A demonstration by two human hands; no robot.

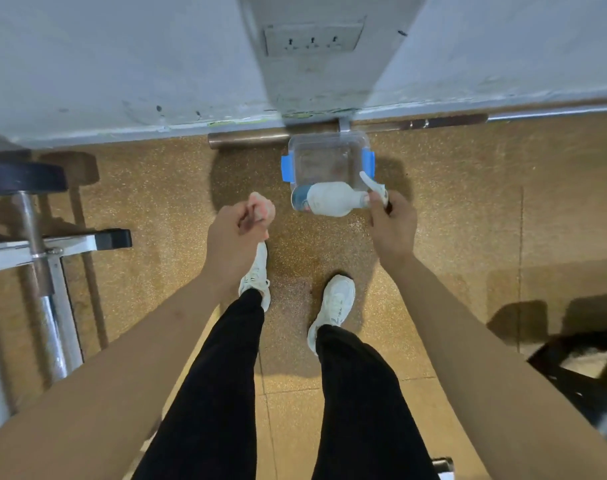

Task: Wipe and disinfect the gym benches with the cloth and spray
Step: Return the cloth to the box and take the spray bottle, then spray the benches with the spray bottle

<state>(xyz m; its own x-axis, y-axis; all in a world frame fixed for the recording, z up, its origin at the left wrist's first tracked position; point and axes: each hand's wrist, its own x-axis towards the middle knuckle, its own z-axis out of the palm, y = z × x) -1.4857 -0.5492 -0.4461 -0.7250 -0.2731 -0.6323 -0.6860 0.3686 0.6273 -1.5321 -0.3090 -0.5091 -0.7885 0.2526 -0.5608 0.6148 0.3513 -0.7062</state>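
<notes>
I look straight down at the floor. My right hand [394, 225] grips the trigger head of a white spray bottle [328, 199], which lies sideways over the near edge of a clear plastic box [329, 157] with blue clips. My left hand [234, 232] is closed around a bunched pink cloth [262, 206], held to the left of the bottle and apart from it. The box stands on the floor against the wall.
A metal bar [248, 140] lies along the foot of the grey wall [122, 64]. A steel equipment frame [49, 258] with a black weight plate [21, 178] stands at the left. Dark equipment [586, 368] sits at the right. My white shoes [333, 306] stand on the speckled brown floor [468, 220].
</notes>
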